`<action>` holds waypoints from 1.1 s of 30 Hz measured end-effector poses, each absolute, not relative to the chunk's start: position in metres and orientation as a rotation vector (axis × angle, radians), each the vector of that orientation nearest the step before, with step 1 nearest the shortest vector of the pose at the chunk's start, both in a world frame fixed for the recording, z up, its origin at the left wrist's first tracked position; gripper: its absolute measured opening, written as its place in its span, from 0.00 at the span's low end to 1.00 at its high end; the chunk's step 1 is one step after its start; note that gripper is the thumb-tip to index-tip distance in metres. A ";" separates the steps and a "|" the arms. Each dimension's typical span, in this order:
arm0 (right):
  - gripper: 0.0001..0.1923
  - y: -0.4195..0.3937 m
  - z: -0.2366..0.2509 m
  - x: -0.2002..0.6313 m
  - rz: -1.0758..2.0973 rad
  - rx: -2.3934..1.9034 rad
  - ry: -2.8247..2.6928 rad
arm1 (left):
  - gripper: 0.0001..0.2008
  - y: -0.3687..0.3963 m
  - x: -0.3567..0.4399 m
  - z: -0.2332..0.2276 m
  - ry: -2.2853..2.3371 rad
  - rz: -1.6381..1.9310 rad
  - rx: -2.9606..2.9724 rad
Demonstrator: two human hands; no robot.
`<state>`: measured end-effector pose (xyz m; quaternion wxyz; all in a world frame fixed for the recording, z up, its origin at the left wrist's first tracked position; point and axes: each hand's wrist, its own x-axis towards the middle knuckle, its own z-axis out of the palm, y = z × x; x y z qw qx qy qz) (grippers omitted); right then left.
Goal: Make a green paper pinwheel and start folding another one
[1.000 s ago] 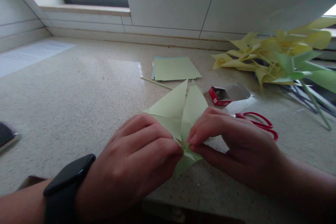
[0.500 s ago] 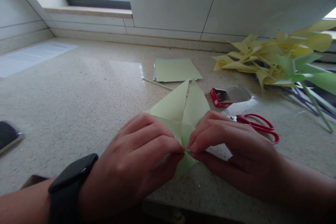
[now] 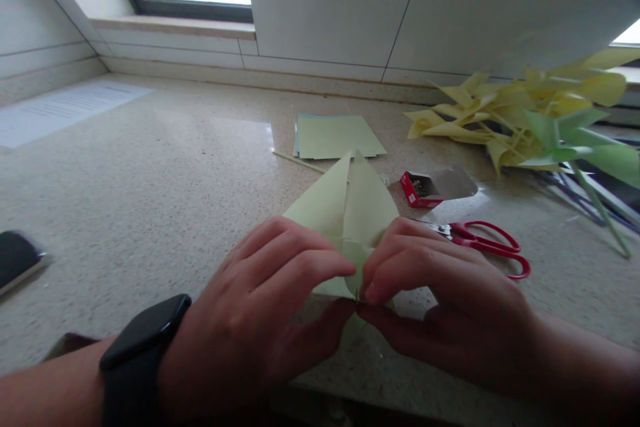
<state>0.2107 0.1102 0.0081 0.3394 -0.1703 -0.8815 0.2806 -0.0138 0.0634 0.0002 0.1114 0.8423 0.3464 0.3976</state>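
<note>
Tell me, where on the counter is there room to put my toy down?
Biggest bare patch: the counter left of both hands, between the dark phone, the white sheet and the paper stack. It is crowded on the right: scissors, red pin box and the pinwheel pile sit close together.

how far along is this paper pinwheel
Done: a pile of finished yellow and green pinwheels lies at the right. In hand: left hand and right hand pinch the light green sheet at its centre. Left: no stick on it; more sheets wait behind.
</note>
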 end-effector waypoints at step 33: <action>0.08 0.119 0.008 0.216 0.462 -0.870 -1.986 | 0.04 0.063 -0.011 0.006 1.016 1.133 2.615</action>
